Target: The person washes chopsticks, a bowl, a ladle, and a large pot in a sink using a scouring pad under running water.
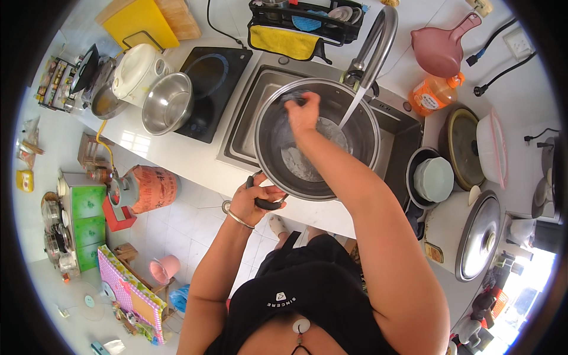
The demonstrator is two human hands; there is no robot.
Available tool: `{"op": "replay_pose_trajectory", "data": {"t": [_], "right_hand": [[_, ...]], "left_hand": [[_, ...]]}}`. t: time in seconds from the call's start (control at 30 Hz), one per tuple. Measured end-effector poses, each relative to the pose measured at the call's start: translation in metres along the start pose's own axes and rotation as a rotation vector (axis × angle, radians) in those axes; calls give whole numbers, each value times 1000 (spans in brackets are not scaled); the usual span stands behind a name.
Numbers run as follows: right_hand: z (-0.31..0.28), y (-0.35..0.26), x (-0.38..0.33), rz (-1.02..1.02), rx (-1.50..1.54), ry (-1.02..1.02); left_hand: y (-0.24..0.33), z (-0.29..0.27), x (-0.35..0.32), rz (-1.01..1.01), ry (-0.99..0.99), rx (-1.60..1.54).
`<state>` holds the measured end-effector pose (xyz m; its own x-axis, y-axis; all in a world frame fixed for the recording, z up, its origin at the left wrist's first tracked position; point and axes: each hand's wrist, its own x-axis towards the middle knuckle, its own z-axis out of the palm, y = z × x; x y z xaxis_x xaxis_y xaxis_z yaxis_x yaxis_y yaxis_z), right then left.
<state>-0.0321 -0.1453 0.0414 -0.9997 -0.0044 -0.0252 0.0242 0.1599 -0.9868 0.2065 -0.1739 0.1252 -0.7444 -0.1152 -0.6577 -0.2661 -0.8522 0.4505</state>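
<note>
A large round steel pot [272, 151] rests over the sink, tilted so that its inside faces me. My left hand [253, 200] is closed round the pot's black side handle [268, 205]. Inside the pot, my right hand [304, 113] presses a dark scrubber [293, 96] against the upper left wall; blur and fingers hide part of it. From the curved faucet [387, 44] a stream of water [353, 107] runs into the pot. Cloudy water and pale suds [302, 163] lie on its bottom.
A steel sink [236, 133] lies under the pot. To the left are a black cooktop [213, 89] and a steel bowl [168, 103]. An orange soap bottle [430, 97], a pink ladle [441, 47], stacked bowls [435, 180] and a lidded cooker [452, 228] stand or hang at right.
</note>
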Motion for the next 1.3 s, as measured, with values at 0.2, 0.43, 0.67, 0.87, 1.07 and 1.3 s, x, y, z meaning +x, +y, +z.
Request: {"op": "replay_pose_trajectory", "data": {"t": [0.2,0.43,0.67,0.87,1.07,1.3], "right_hand": [[-50,-35,-84,-75,18,-1028],[-168,-44,12,11,-1171,-1814],[-125,62,25,-751,-1575,-695],[-101,4,-58,567,-690,-1070],[-118,-11,-90,433,26,-967],[-264,-35,-18,-651,-1129,-1079]], "left_hand": [[-3,-11,2,-1,-23,-62],[-10,6,-2,64,-30,-61],[-8,37,-1,118,17,82],[-14,43,2,177,48,161],[-4,56,8,191,72,240],[49,68,6,63,-72,365]]}}
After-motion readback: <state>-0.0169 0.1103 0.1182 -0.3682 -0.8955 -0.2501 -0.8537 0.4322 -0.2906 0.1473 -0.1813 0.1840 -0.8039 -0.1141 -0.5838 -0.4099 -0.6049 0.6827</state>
